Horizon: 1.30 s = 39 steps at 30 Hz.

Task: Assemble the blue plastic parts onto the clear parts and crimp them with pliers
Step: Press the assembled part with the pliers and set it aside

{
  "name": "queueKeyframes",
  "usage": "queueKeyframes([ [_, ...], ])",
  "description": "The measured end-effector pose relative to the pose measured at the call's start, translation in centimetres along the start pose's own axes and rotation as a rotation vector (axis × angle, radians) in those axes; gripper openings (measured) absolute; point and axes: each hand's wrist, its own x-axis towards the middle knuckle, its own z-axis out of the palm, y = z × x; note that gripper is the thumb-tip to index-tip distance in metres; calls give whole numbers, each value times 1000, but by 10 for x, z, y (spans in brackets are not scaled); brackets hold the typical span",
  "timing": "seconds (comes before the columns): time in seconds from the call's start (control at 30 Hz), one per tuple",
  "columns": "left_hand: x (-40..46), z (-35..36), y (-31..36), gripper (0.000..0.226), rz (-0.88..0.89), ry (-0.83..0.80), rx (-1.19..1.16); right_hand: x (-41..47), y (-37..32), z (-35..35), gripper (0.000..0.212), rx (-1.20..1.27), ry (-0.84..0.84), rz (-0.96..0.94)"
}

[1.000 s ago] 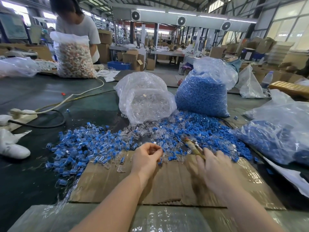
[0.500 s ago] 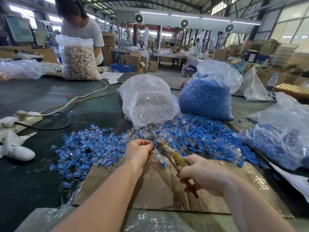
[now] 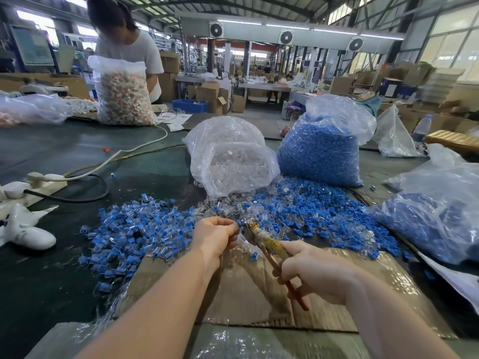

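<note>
- Right hand (image 3: 315, 272) grips the pliers (image 3: 269, 248) by the handles, nose aimed left.
- Left hand (image 3: 215, 235) pinches a small blue part (image 3: 239, 224) right at the plier tips.
- Risk: a misaligned squeeze could nip fingertips or flick it into the loose pile (image 3: 311, 208) beyond.

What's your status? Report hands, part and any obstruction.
Left hand pinches a blue part at the pliers nose. Right hand grips the pliers handles. Crimp state not visible. Nothing between hands; loose parts pile just behind.
</note>
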Motion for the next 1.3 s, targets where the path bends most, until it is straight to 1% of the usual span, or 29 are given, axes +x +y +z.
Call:
queueKeyframes([
  [0.17, -1, 1, -2, 6, -35, -3, -11, -1, -2, 2, 43, -56, 9, -27],
  [0.27, 0, 1, -2, 6, -45, -6, -14, -3, -3, 2, 46, -62, 28, -48],
  [0.4, 2, 5, -2, 6, -50, 10, -43, -5, -3, 5, 44, -83, 73, -110],
  [0.57, 3, 7, -5, 9, -40, 19, -64, -5, -1, 5, 52, -104, 132, -152],
  [0.63, 3, 7, -5, 9, -31, 19, -67, -6, -1, 7, 50, -54, 121, -167],
  [0.77, 1, 6, -5, 10, -8, 43, -67, -7, 5, 5, 58, 153, 105, -142],
  [0.83, 0, 4, -4, 9, 2, 58, -54, -7, 10, 4, 59, 230, 127, -133],
  [0.87, 0, 2, -4, 8, 17, 66, -28, -6, 14, 2, 58, 231, 161, -137],
  [0.93, 1, -3, -3, 6, 100, 110, 91, -2, 22, -1, 54, 166, 296, -157],
  [0.97, 2, -8, -3, 5, 172, 155, 218, 2, 28, -3, 52, 90, 394, -166],
  [1.03, 4, -18, -2, 5, 319, 261, 539, 9, 44, -10, 46, -198, 590, -125],
  [1.07, 5, -25, -1, 6, 371, 306, 669, 11, 51, -14, 47, -351, 673, -65],
  [1.1, 7, -32, -1, 9, 407, 348, 774, 12, 57, -17, 49, -450, 734, -1],
  [1.2, 14, -50, -4, 19, 474, 461, 1031, 10, 68, -22, 53, -564, 805, 144],
  [1.3, 18, -60, -10, 23, 450, 478, 1175, 12, 80, -21, 59, -675, 806, 209],
])
